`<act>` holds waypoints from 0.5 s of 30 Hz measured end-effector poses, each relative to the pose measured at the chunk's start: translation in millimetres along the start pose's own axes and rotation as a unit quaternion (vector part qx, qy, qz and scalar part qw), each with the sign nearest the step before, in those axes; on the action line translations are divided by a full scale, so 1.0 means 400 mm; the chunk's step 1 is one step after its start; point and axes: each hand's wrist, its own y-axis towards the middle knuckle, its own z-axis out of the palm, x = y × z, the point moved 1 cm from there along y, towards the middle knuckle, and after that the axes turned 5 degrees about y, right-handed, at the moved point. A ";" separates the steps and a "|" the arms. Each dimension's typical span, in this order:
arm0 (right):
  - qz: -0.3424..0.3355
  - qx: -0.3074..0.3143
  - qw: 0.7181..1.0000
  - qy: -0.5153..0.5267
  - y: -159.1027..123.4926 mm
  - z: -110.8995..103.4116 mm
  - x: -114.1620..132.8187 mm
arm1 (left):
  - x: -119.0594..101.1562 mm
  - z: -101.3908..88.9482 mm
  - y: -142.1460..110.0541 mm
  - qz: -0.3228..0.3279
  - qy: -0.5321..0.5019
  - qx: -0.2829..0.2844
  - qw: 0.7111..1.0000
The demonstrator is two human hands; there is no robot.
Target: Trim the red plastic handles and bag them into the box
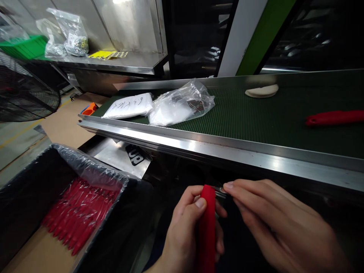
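Observation:
My left hand point(183, 227) is wrapped around a long red handle-like piece point(209, 231), held upright with the thumb near its top end. Small thin metal parts point(220, 192) stick out from the right of that end. With thumb and fingertips together, my right hand point(278, 223) pinches the tip of a metal part; its exact kind is too small to make out. Another red piece point(335, 118) lies on the green conveyor belt point(256, 125) at the far right. The lower end of the held piece runs out of view.
At the lower left stands a plastic-lined box point(113, 212) with several red pieces point(82, 212) in rows. Two packs, a white one point(127, 106) and a clear bag point(182, 104), lie on the belt, along with a pale curved piece point(261, 91). A metal rail point(216, 148) edges the belt. A fan point(25, 87) stands left.

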 end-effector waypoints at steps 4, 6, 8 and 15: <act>0.001 -0.001 1.000 0.003 0.002 0.002 0.000 | -0.002 0.004 0.000 -0.002 -0.003 0.005 1.000; -0.004 0.005 1.000 0.000 0.001 0.002 -0.001 | -0.001 0.005 0.002 -0.003 -0.005 0.006 1.000; -0.002 0.006 1.000 -0.001 -0.001 0.001 -0.002 | -0.001 0.006 0.004 -0.004 -0.002 0.001 1.000; -0.003 0.012 1.000 -0.005 -0.009 0.001 0.000 | -0.005 0.008 -0.002 -0.019 0.017 -0.013 1.000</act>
